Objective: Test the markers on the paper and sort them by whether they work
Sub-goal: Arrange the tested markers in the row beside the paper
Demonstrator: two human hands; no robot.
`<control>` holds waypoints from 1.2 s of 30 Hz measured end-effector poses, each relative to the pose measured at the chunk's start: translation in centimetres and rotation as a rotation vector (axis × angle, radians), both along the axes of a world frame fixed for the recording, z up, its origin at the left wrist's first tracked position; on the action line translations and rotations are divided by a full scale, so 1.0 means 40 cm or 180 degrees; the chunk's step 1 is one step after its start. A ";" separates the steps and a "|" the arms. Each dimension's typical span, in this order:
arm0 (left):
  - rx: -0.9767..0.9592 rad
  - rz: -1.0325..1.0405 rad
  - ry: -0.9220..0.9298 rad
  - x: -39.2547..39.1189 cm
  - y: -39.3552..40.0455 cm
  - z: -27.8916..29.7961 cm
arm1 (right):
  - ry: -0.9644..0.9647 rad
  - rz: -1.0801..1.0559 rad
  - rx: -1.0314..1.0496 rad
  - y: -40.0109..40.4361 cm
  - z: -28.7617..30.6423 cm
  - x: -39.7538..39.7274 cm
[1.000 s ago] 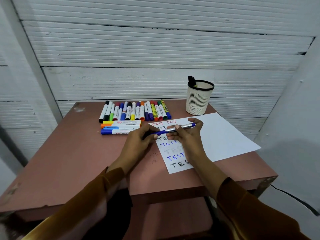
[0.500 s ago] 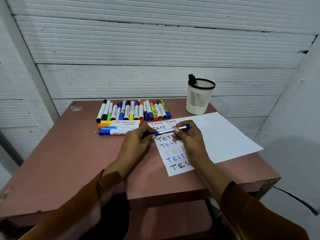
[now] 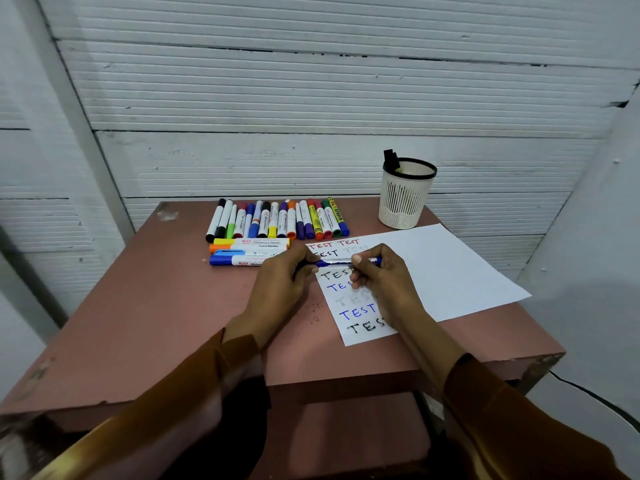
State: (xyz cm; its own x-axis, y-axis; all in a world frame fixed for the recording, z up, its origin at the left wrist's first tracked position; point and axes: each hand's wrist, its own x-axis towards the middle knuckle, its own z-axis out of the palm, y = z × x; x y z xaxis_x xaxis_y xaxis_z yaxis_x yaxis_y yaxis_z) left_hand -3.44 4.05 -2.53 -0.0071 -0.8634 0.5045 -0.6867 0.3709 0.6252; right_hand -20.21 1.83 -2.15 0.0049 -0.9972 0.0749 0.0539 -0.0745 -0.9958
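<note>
A blue marker (image 3: 337,261) lies level between both hands, just above the white paper (image 3: 446,268). My left hand (image 3: 280,285) grips its left end, where the cap sits. My right hand (image 3: 382,278) holds the silver barrel. The paper carries several words "TEST" in red, black, blue and faint grey. A row of several capped markers (image 3: 277,221) lies at the back of the table. Three more markers (image 3: 247,251) lie crosswise in front of that row.
A white mesh pen cup (image 3: 405,199) with a black rim stands at the back right, a black marker sticking out of it. The pink table (image 3: 145,306) ends close to a white ribbed wall. A black cable runs on the floor at right.
Both hands and the blue marker have stayed over the paper's left part; the marker's right end has sunk from tilted up to nearly level.
</note>
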 end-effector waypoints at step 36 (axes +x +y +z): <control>-0.0370 0.0615 -0.1801 0.211 -0.009 -0.013 | 0.3199 0.0131 -0.0470 -0.228 0.064 -0.011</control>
